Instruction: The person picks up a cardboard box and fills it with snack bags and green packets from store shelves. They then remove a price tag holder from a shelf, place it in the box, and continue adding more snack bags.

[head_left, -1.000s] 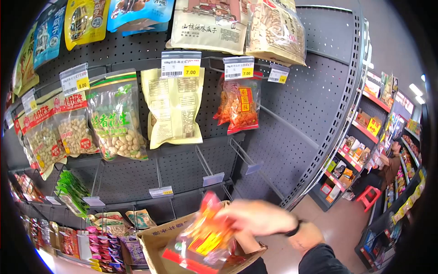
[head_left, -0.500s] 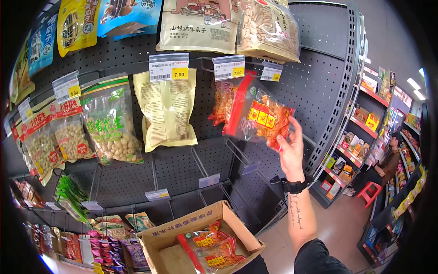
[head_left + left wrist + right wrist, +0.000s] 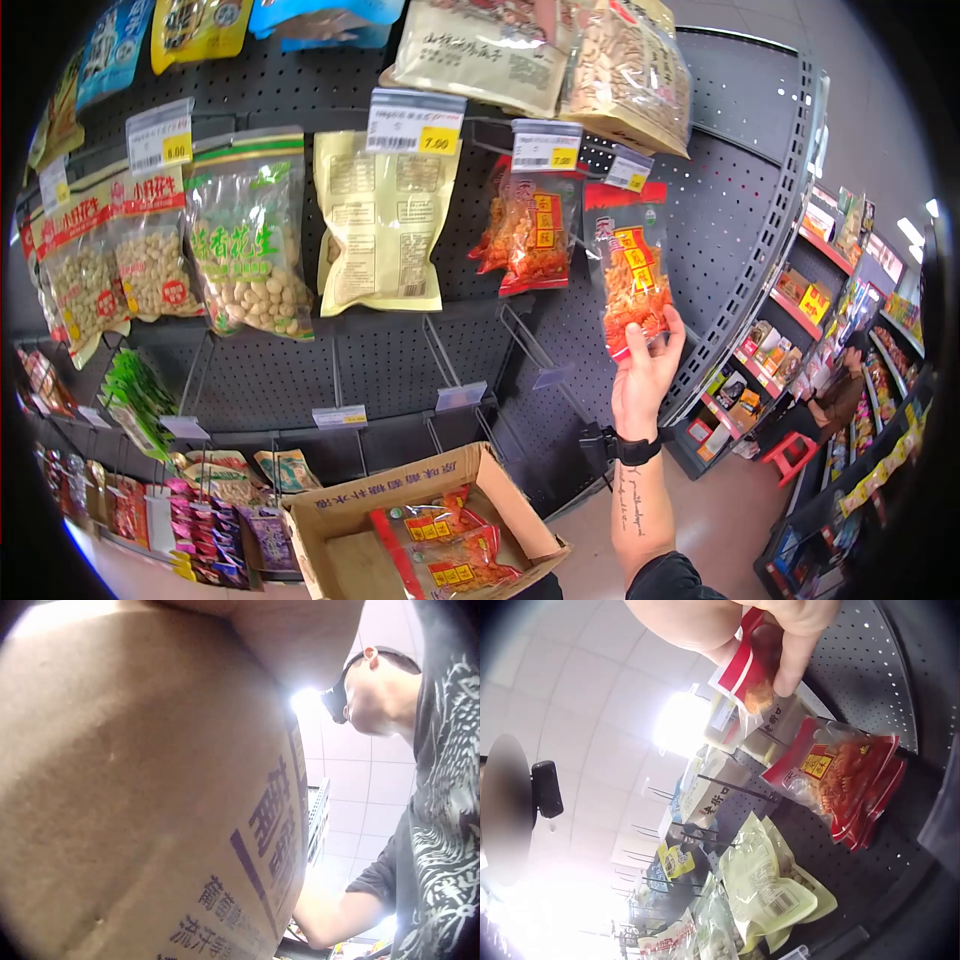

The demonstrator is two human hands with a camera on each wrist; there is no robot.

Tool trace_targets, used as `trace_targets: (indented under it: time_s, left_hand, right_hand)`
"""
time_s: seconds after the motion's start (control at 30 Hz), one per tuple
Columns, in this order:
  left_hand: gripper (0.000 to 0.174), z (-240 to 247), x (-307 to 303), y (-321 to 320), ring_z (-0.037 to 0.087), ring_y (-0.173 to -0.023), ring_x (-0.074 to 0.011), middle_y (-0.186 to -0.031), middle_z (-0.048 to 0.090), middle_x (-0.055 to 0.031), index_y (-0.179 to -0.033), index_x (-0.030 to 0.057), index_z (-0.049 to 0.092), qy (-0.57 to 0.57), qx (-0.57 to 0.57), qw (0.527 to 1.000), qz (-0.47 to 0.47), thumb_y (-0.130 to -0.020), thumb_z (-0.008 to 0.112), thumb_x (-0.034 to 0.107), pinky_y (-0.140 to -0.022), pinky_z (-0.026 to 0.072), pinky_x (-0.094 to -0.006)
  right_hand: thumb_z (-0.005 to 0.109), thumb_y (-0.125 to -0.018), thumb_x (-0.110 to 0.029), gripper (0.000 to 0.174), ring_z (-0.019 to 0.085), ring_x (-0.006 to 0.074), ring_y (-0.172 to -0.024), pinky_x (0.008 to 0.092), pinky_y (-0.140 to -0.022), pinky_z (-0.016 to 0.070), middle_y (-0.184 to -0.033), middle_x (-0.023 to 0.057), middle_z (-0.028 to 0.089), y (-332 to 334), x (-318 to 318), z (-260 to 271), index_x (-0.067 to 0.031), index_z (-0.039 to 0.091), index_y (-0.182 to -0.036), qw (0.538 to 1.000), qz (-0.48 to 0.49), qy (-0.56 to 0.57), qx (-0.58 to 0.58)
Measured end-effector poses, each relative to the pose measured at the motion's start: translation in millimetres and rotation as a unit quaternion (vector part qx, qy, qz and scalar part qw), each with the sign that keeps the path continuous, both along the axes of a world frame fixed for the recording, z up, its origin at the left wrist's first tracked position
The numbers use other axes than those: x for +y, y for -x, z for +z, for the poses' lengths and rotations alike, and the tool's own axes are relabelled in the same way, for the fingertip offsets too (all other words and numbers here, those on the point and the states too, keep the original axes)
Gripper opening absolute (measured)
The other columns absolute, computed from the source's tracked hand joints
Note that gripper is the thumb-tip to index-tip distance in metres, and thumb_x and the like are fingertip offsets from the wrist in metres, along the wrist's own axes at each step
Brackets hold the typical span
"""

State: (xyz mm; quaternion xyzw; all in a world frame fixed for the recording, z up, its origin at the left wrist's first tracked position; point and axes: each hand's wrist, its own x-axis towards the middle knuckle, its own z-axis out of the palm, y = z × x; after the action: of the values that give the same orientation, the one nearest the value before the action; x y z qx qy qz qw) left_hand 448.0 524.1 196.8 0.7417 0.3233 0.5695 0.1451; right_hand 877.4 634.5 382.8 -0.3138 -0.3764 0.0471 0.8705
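By the lower end, my right hand [image 3: 648, 380] pinches a clear, red-edged snack bag [image 3: 628, 262] between thumb and fingers. The bag hangs upright just right of matching bags [image 3: 538, 235] on a hook. In the right wrist view, the fingers partly hide the held bag [image 3: 739, 671]. An open cardboard box [image 3: 335, 480] sits low in the head view, with more of these red-edged bags [image 3: 450, 560] inside. In the left wrist view, part of my left hand [image 3: 300, 634] lies against the box [image 3: 150, 787]; its fingers are hidden, so I cannot tell their grip.
Peanut bags [image 3: 250, 250] and a cream-coloured bag [image 3: 388, 230] hang to the left. Price tags [image 3: 547, 147] and metal hooks [image 3: 440, 355] stick out from the pegboard. To the right, beyond the rack's side panel, a person [image 3: 838, 395] is near a red stool [image 3: 790, 455].
My right hand has taken a snack bag from the box up to the rack. The bag was tilted before the hooked bags; now it is upright, to their right.
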Motion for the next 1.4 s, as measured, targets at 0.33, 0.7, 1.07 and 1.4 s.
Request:
trace_targets:
  time_s: [0.33, 0.7, 1.07, 1.4]
  left_hand:
    - [0.017, -10, 7, 0, 0.049, -0.059, -0.0285, -0.062, 0.047, -0.0112, -0.059, 0.0034, 0.046, -0.019, -0.023, 1.0, 0.002, -0.074, 0.053, 0.001, -0.081, 0.05, -0.0491]
    - [0.019, -9, 8, 1, 0.051, -0.06, -0.0287, -0.061, 0.048, -0.011, -0.059, 0.0042, 0.047, -0.021, -0.018, 1.0, 0.003, -0.076, 0.054, 0.005, -0.081, 0.0503, -0.0496]
    - [0.02, -9, 12, 0, 0.05, -0.059, -0.0286, -0.06, 0.047, -0.0112, -0.059, 0.0039, 0.045, -0.028, -0.027, 0.999, -0.004, -0.077, 0.054, 0.005, -0.079, 0.0504, -0.0492]
    - [0.016, -8, 12, 1, 0.049, -0.059, -0.0286, -0.061, 0.046, -0.0117, -0.061, 0.0028, 0.047, -0.023, -0.015, 1.0, -0.011, -0.075, 0.053, 0.001, -0.08, 0.0505, -0.0498]
  right_hand:
    - [0.06, -0.089, 0.005, 0.05, 0.058, 0.0219, -0.11, 0.0356, -0.094, 0.0521, -0.124, 0.0141, 0.054, 13, -1, 11, -0.0041, 0.04, -0.133, 0.999, -0.009, -0.007, -0.042]
    - [0.059, -0.089, 0.007, 0.049, 0.058, 0.0227, -0.114, 0.0372, -0.096, 0.0512, -0.128, 0.0159, 0.054, 5, 16, 6, 0.0001, 0.041, -0.135, 0.999, 0.011, 0.013, -0.03]
    - [0.063, -0.089, 0.003, 0.048, 0.06, 0.0229, -0.109, 0.0358, -0.092, 0.0543, -0.126, 0.0161, 0.055, 4, 2, 28, 0.0047, 0.042, -0.133, 0.999, -0.022, -0.003, -0.025]
    - [0.059, -0.091, 0.0, 0.044, 0.064, 0.0229, -0.103, 0.0349, -0.084, 0.0584, -0.123, 0.0162, 0.057, 0, 0, 27, 0.004, 0.045, -0.132, 0.998, -0.02, 0.039, -0.043]
